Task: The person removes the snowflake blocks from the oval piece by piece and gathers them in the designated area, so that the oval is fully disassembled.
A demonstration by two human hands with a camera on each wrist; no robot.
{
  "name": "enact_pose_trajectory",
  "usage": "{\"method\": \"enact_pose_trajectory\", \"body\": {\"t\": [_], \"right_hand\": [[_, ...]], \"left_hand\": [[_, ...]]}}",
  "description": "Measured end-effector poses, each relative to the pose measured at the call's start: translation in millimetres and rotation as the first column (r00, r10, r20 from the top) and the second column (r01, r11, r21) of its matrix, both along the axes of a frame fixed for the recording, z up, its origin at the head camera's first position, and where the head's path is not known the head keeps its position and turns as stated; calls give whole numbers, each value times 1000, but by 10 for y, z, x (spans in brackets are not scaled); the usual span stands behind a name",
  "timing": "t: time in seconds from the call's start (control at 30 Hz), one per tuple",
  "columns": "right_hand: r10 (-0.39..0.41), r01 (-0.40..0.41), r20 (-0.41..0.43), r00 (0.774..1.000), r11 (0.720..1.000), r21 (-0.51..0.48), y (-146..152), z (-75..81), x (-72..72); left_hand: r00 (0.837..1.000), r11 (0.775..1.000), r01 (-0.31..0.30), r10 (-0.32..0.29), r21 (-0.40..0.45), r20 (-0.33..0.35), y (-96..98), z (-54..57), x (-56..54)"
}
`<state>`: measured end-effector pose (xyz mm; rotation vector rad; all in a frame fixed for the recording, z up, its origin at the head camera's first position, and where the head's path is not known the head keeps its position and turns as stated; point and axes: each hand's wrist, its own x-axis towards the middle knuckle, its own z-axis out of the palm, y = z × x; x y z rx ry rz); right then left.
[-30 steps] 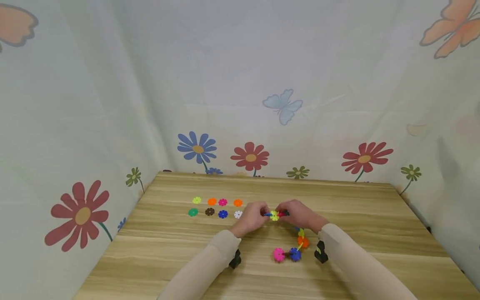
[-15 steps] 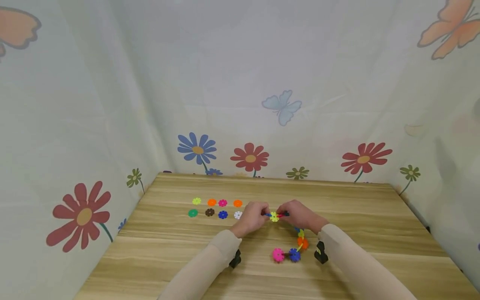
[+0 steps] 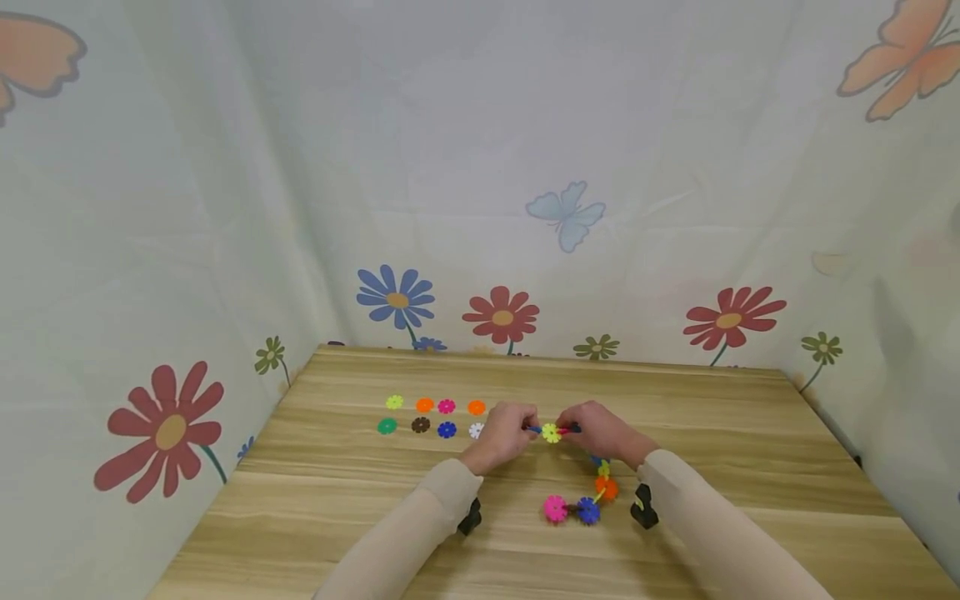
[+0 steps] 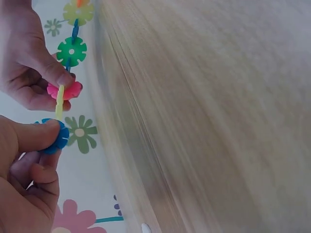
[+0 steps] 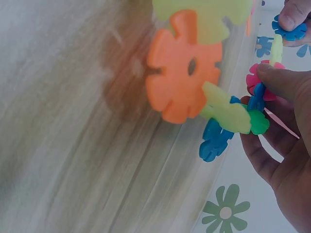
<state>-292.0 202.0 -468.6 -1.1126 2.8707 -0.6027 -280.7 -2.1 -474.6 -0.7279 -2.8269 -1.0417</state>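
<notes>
Above the table (image 3: 750,450), the left hand (image 3: 504,435) pinches a blue snowflake disc (image 4: 52,136) in its grip; the right hand (image 3: 600,430) pinches the pink disc (image 4: 68,90) of the chain (image 3: 592,492).

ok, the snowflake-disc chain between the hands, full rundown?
The chain is a curved string of notched plastic discs slotted edge to edge: pink and blue at the near end on the wooden table, then orange, yellow, more blue, up to a yellow disc held between the hands. The left hand pinches a blue end disc; the right hand pinches a pink one.
</notes>
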Motion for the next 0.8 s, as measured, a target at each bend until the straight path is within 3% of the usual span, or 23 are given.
{"method": "enact_pose_trajectory", "body": {"t": [0.23,0.43,0.8], "right_hand": [[-26,26,3,1000,1000,-10,18,27,21],[-28,28,-5,1000,1000,-2,47,37,35],[-28,27,-30,999,1000,-9,163,-33,4]], "left_hand": [[998,997,-9,4,78,63,-102,1,4],[996,997,3,-9,75,84,-287,3,12],[998,999,21,-23,46,50,-516,36,-8]]}}
